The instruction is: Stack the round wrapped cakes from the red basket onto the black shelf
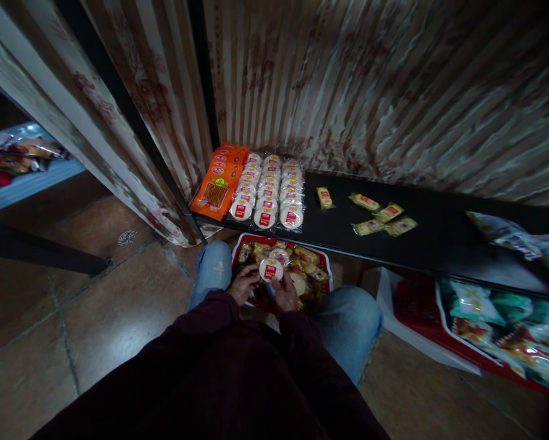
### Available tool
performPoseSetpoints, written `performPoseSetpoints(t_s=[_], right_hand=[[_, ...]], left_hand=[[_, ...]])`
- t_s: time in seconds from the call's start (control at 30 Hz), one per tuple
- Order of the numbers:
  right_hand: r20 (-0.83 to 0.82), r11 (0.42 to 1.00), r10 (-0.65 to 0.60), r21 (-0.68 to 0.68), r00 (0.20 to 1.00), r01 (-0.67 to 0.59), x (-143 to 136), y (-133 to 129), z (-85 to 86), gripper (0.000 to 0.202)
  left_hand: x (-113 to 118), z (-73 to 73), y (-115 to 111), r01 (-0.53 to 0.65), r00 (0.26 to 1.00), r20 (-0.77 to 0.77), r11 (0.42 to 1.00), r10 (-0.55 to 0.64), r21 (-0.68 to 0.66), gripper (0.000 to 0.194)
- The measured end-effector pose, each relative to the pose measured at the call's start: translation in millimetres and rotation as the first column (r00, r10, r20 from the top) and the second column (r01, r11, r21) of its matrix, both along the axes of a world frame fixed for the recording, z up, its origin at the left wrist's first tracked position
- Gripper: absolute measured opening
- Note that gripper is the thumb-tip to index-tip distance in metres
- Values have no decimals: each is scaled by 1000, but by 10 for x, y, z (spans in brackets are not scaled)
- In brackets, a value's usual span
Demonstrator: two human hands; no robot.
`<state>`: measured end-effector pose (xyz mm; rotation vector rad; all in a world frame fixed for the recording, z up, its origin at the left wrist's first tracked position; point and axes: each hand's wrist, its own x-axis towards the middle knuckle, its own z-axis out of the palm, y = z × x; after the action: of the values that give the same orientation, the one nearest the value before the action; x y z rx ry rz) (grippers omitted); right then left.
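Note:
Between my knees, a round wrapped cracker (pixel 271 269) with a red label is held over a red basket (pixel 330 269). My left hand (pixel 244 284) pinches its left edge and my right hand (pixel 286 293) grips its lower right. Below them the basket is full of yellow-wrapped snacks (pixel 307 255) and more round packets. Just beyond, three rows of the same round wrapped crackers (pixel 265 198) overlap on a black shelf (pixel 338 235). Orange snack bags (pixel 219 189) lie to the left of those rows.
Several small yellow packets (pixel 388 212) lie loose on the shelf, with crinkled plastic bags (pixel 516 238) farther right. Beneath it, a basket of green-and-white snack bags (pixel 507 318) stands on the right. A striped floral curtain (pixel 347 91) hangs behind; a dark metal post (pixel 132 116) rises at left.

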<state>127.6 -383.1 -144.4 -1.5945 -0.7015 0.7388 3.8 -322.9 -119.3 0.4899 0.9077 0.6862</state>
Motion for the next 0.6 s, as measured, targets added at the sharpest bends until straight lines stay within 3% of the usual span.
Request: performPoseSetpoints(t_s=[0.27,0.4,0.6], right_hand=[[0,998,14,-63,1000,-14,41,33,113,57],[3,998,-12,-57,1000,12,45,121,210,55],[167,999,-49,-2,985,51,46,365,344,51]], left_hand=[[8,73,1,-37,998,-51,994,42,99,42],[15,187,42,-55,990,-112,976,80,212,36],[31,411,233,-79,961,-213,913,177,401,26]])
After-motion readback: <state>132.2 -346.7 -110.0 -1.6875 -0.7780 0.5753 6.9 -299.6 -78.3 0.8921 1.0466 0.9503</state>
